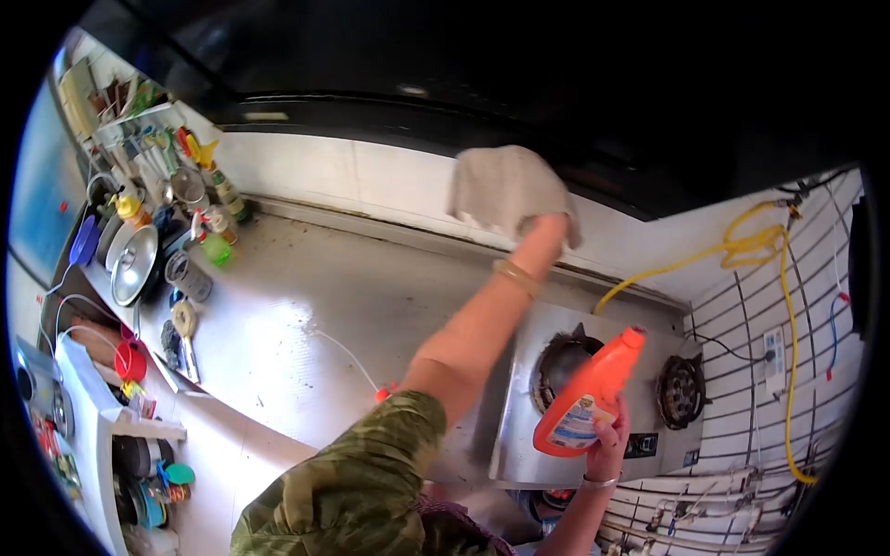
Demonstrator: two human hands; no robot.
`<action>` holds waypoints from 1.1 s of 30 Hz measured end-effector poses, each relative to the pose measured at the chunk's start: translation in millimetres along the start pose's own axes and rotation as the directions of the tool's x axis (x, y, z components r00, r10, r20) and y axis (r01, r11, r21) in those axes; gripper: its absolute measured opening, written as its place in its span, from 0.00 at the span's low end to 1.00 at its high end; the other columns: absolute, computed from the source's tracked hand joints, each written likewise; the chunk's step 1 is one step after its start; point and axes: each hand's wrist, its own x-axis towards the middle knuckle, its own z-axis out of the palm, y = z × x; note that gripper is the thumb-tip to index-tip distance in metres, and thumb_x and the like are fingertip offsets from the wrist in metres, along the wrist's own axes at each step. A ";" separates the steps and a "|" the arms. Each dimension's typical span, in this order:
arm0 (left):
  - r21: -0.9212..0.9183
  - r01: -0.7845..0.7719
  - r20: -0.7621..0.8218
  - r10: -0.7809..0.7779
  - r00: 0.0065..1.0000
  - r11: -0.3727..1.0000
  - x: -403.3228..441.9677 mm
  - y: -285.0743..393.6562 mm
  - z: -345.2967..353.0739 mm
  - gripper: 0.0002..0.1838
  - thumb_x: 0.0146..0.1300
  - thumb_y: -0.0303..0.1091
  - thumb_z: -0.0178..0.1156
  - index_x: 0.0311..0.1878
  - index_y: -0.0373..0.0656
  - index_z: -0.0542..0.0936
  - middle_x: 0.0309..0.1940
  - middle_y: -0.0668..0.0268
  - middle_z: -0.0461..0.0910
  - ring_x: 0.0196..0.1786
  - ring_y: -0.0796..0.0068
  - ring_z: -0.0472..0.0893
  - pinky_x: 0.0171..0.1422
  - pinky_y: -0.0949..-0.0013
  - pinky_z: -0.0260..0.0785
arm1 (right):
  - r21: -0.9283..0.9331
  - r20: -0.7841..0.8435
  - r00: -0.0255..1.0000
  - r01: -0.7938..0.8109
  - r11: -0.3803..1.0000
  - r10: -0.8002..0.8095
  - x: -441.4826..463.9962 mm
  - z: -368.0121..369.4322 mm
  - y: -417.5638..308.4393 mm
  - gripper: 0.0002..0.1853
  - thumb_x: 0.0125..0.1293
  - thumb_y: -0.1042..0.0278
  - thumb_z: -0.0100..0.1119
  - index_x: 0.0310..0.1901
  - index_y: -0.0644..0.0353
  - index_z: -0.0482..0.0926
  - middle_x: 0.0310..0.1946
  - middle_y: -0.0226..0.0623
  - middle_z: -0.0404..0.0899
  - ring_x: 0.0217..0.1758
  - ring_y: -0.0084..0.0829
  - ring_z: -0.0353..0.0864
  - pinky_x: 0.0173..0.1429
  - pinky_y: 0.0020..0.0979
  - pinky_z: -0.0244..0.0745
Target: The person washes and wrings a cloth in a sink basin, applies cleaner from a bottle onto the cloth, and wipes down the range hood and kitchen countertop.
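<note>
Upper centre, a cloth (501,188) drapes the left hand (549,228), grip hidden. The right hand (608,435) clasps an orange detergent bottle (595,385); wiping seems unfinished, specks (278,232) dotting the surface (371,264)

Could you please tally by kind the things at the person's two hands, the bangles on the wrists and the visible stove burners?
Crumpled beige fabric cloth: 1
Orange-red plastic bottle with a printed label: 1
Thin rounded bangles: 2
Round dark metal stove burners: 2
Total: 6
</note>
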 end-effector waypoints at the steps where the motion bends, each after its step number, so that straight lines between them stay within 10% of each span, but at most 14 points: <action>1: 0.086 0.024 -0.045 -0.020 0.999 0.996 -11.0 -25.4 -28.0 0.25 0.67 0.50 0.54 0.61 0.49 0.80 0.56 0.58 0.81 0.60 0.62 0.79 0.63 0.62 0.71 | 0.103 -0.030 0.996 -0.076 0.992 0.079 25.9 18.4 6.4 0.41 0.56 0.66 0.65 0.72 0.66 0.60 0.65 0.44 0.71 0.65 0.37 0.75 0.69 0.37 0.71; 13: 0.625 0.606 -0.448 -0.410 0.795 0.492 -154.8 -173.6 -351.7 0.24 0.65 0.49 0.57 0.60 0.49 0.81 0.57 0.60 0.81 0.60 0.64 0.79 0.59 0.61 0.73 | -0.033 0.235 0.968 -0.088 0.996 0.093 86.4 150.2 52.1 0.35 0.58 0.68 0.64 0.68 0.68 0.65 0.62 0.39 0.75 0.64 0.30 0.75 0.69 0.32 0.68; 26: 0.639 0.762 -0.542 -0.639 0.546 0.110 -190.3 -147.3 -402.0 0.23 0.64 0.48 0.60 0.59 0.50 0.82 0.57 0.62 0.81 0.61 0.66 0.79 0.55 0.59 0.75 | -0.017 0.241 0.970 -0.019 1.000 0.023 128.0 180.4 128.6 0.27 0.64 0.68 0.63 0.63 0.65 0.69 0.57 0.35 0.77 0.60 0.28 0.77 0.64 0.32 0.72; 29: 0.633 0.771 -0.545 -0.668 0.507 0.068 -197.8 -142.4 -401.6 0.23 0.63 0.48 0.61 0.59 0.51 0.82 0.58 0.62 0.81 0.61 0.66 0.79 0.54 0.59 0.76 | -0.578 0.202 0.951 0.310 0.754 -0.236 137.0 157.1 185.4 0.25 0.64 0.65 0.65 0.61 0.63 0.71 0.56 0.36 0.77 0.59 0.29 0.77 0.61 0.32 0.74; 33: 0.635 0.772 -0.543 -0.695 0.471 0.028 -206.8 -138.5 -400.7 0.23 0.63 0.48 0.62 0.59 0.51 0.82 0.58 0.63 0.81 0.61 0.67 0.79 0.53 0.59 0.76 | -0.726 0.233 0.899 0.415 0.548 -0.372 104.8 188.2 183.0 0.25 0.54 0.67 0.70 0.54 0.61 0.74 0.47 0.44 0.78 0.51 0.45 0.77 0.55 0.41 0.74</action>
